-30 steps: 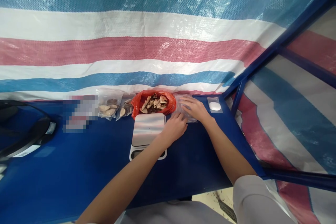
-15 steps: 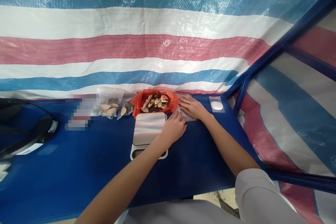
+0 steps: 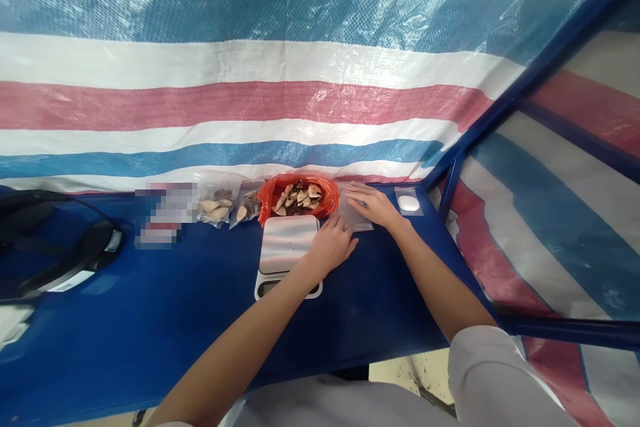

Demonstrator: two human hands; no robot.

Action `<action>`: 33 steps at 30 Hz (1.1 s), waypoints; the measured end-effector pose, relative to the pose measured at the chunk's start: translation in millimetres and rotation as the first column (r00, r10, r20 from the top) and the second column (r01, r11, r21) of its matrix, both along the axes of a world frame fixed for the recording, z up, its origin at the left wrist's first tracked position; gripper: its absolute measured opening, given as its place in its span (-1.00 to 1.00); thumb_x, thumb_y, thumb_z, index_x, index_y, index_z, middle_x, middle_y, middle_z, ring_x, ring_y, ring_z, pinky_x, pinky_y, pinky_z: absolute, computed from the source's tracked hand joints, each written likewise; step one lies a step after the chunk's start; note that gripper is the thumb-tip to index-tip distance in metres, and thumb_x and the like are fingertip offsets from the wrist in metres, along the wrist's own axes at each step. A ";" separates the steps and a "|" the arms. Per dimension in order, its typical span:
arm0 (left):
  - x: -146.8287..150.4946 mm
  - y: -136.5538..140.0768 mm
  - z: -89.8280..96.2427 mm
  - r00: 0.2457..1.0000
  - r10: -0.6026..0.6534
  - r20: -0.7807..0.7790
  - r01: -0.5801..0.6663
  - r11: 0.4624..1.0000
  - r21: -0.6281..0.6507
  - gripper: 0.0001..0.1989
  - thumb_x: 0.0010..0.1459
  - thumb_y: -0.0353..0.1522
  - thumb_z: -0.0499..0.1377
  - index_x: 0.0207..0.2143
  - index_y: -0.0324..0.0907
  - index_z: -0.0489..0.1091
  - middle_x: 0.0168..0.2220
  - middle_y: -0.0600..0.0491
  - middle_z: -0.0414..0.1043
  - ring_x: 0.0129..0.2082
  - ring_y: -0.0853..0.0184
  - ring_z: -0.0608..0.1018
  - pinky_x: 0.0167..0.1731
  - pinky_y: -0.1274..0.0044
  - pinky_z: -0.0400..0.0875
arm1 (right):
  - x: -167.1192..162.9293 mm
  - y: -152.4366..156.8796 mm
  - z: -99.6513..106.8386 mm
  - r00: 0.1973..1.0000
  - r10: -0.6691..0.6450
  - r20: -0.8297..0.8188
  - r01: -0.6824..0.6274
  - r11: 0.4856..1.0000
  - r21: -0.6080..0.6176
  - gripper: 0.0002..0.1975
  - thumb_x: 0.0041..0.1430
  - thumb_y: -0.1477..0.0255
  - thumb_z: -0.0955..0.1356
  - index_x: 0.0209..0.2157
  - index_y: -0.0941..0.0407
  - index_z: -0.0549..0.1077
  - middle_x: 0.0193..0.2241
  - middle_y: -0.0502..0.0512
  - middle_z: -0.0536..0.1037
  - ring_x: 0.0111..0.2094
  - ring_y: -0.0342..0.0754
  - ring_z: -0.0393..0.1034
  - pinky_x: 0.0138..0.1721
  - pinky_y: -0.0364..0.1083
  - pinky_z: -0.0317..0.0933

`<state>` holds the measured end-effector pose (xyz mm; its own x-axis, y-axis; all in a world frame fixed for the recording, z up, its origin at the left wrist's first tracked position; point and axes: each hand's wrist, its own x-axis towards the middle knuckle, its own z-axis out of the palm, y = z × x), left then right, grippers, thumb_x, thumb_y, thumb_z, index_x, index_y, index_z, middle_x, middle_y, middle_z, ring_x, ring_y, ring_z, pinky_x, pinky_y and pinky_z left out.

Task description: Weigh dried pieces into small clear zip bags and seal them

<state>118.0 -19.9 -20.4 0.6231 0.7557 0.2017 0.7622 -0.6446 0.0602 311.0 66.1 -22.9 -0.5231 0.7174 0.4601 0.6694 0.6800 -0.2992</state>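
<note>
My right hand [image 3: 374, 205] lies with fingers stretched flat over clear plastic bags [image 3: 361, 221] on the blue table. Beside it, my left hand [image 3: 333, 240] reaches across the right side of a kitchen scale [image 3: 285, 247]. Its fingers are slightly bent, with the tips at the bags' near left edge and the thumb apart from them. The scale has a bare metal plate, and my left forearm covers part of its display. Behind the scale, an open red plastic bag [image 3: 267, 197] holds dried, pale brown slices [image 3: 300, 197].
Left of the red bag lie two clear bags of dried slices [image 3: 217, 207] [image 3: 245, 210]. A small packet with a white round item [image 3: 409, 203] sits at the right. Black headgear [image 3: 80, 260] is at the left. Striped sheeting [image 3: 280, 103] and a blue frame bar [image 3: 475, 137] bound the table.
The view has shifted slightly. My right fingers have moved a little on the clear plastic bags, while my left hand stays nearly in place at their edge.
</note>
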 end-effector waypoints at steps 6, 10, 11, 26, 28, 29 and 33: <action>-12.7 -9.0 9.2 0.998 -0.031 0.056 0.025 0.994 0.111 -0.66 0.38 -0.25 0.06 0.00 -0.29 0.48 0.07 -0.24 0.51 0.11 0.03 0.52 0.11 0.27 0.40 | 5.4 -36.1 14.2 0.986 -0.051 -0.157 0.044 0.998 -0.053 -0.70 0.38 0.33 0.30 0.00 0.05 0.60 0.04 0.11 0.62 0.20 0.09 0.42 0.22 0.09 0.36; -36.1 -14.0 14.8 0.990 -0.012 0.141 -0.010 0.989 0.151 -0.67 0.39 -0.26 0.04 -0.01 -0.25 0.48 0.06 -0.21 0.53 0.09 0.05 0.54 0.13 0.25 0.40 | -0.3 -65.1 11.6 0.987 -0.065 -0.148 0.049 0.993 -0.109 -0.72 0.37 0.33 0.31 0.00 0.01 0.60 0.03 0.08 0.63 0.19 0.09 0.44 0.20 0.11 0.38; -43.5 -15.1 16.1 0.987 -0.003 0.161 -0.023 0.987 0.157 -0.67 0.39 -0.26 0.04 -0.01 -0.25 0.49 0.06 -0.22 0.53 0.09 0.05 0.54 0.12 0.26 0.41 | -3.2 -71.9 10.1 0.989 -0.062 -0.131 0.046 0.992 -0.117 -0.72 0.37 0.33 0.31 -0.01 0.01 0.61 0.03 0.08 0.63 0.19 0.10 0.44 0.21 0.12 0.38; -188.9 -37.6 2.0 0.895 0.266 0.359 -0.315 0.946 0.083 -0.60 0.39 -0.21 -0.02 0.00 -0.19 0.53 0.04 -0.14 0.56 0.08 0.12 0.56 0.20 0.25 0.38 | -63.7 -120.1 -20.3 0.982 -0.158 0.099 0.167 0.983 -0.082 -0.68 0.40 0.33 0.27 0.04 0.04 0.58 0.21 0.13 0.49 0.28 0.17 0.32 0.29 0.18 0.28; -201.1 -39.2 -4.9 0.890 0.298 0.344 -0.335 0.941 0.050 -0.56 0.39 -0.20 -0.05 0.03 -0.20 0.52 0.07 -0.16 0.55 0.10 0.10 0.56 0.24 0.21 0.34 | -64.4 -120.1 -23.8 0.982 -0.157 0.108 0.165 0.984 -0.068 -0.66 0.41 0.33 0.26 0.07 0.05 0.57 0.22 0.15 0.47 0.30 0.18 0.30 0.31 0.21 0.23; -204.9 -39.8 -8.4 0.890 0.308 0.335 -0.340 0.940 0.040 -0.55 0.39 -0.20 -0.06 0.05 -0.19 0.51 0.09 -0.16 0.54 0.13 0.09 0.54 0.26 0.18 0.31 | -64.3 -120.1 -25.2 0.981 -0.156 0.113 0.165 0.984 -0.066 -0.66 0.41 0.32 0.26 0.08 0.05 0.56 0.23 0.15 0.46 0.31 0.19 0.28 0.32 0.22 0.21; -208.0 -42.0 -19.6 0.905 0.335 0.263 -0.353 0.935 0.025 -0.49 0.39 -0.19 -0.09 0.16 -0.22 0.45 0.21 -0.20 0.44 0.27 0.03 0.42 0.30 0.11 0.22 | -63.8 -120.4 -28.7 0.977 -0.155 0.145 0.167 0.983 -0.072 -0.60 0.44 0.29 0.22 0.18 0.04 0.48 0.28 0.15 0.40 0.34 0.18 0.21 0.36 0.23 0.15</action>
<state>-89.9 -61.9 -40.0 0.2489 0.8921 0.3771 0.9030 -0.3545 0.2428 247.2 -54.3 -51.7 -0.4521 0.8299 0.3269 0.8067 0.5369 -0.2471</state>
